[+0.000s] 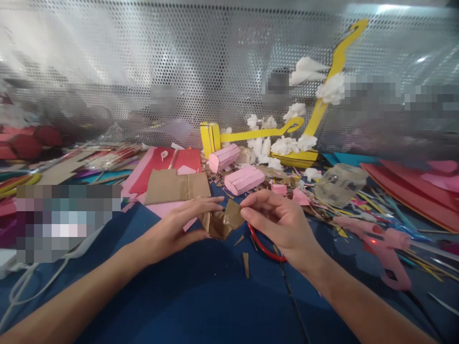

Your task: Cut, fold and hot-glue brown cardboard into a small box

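Across the blue tabletop, your left hand is partly closed, thumb and fingers gripping the left side of one brown taped piece. Your right hand pinches its right corner, nearly closed. One pink glue gun lies right, light red. Two pink faceted boxes sit beyond the piece; at least two cardboard slivers lie nearer you.

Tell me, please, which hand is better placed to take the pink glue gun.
Probably the right hand: the pink glue gun lies to its right, well away from the left hand, though both hands hold the brown piece.
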Motion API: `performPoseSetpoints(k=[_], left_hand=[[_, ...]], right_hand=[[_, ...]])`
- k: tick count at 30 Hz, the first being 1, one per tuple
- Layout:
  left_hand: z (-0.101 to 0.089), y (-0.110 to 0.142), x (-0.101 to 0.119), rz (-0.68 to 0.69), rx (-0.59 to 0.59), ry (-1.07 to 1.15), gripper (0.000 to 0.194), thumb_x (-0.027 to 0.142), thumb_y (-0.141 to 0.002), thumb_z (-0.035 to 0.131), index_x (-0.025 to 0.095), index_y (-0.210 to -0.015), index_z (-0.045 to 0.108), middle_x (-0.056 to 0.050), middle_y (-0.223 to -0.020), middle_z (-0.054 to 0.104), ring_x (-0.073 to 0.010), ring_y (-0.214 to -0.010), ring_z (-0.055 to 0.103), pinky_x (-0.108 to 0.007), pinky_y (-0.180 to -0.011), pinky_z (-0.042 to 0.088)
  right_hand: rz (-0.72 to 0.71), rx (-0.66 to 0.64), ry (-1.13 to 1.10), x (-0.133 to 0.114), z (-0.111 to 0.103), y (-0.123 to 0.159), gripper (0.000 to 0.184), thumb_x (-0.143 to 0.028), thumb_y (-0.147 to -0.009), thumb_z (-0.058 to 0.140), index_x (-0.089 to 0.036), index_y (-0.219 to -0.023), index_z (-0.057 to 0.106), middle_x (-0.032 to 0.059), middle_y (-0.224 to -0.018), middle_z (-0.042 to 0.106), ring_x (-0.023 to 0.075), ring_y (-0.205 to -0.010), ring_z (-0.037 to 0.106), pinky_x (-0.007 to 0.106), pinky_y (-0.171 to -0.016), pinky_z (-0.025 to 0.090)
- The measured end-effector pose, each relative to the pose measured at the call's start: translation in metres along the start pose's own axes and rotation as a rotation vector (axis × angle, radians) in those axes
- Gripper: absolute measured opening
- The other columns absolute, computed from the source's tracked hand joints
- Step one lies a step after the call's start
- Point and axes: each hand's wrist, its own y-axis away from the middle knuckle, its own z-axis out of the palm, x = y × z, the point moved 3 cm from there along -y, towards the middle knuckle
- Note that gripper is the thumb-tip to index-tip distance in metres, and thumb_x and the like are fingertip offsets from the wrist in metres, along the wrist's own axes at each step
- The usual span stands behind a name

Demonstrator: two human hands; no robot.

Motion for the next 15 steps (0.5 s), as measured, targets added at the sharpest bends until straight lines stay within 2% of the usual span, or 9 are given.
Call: performPoseSetpoints(k=[6, 15], left_hand=[[0.003, 0.0, 0.006, -0.026, -0.032, 0.037, 0.045, 0.027, -0.1, 0.064, 0.028, -0.144, 0.053, -0.014, -0.165, 0.045, -0.0292, -0.149, 0.048, -0.043, -0.117, 0.048], [0.005, -0.002, 0.007, 0.049, -0.016, 0.006, 0.045, 0.025, -0.1, 0.066, 0.022, -0.143, 0.054, -0.018, -0.158, 0.053, -0.0286, -0.142, 0.056, -0.043, -0.115, 0.051]], right_hand=[[-0.012, -0.065, 0.052, -0.004, 0.008, 0.002, 0.009, -0.031, -0.09, 0.075, -0.022, -0.09, 0.073, 0.0015, -0.084, 0.078, 0.0161, -0.076, 0.072, 0.027, -0.066, 0.058], [-0.013, -0.101, 0.065, -0.005, 0.012, 0.003, 0.005, -0.027, -0.09, 0.074, -0.022, -0.09, 0.072, 0.0001, -0.085, 0.078, 0.0147, -0.078, 0.073, 0.025, -0.07, 0.058]])
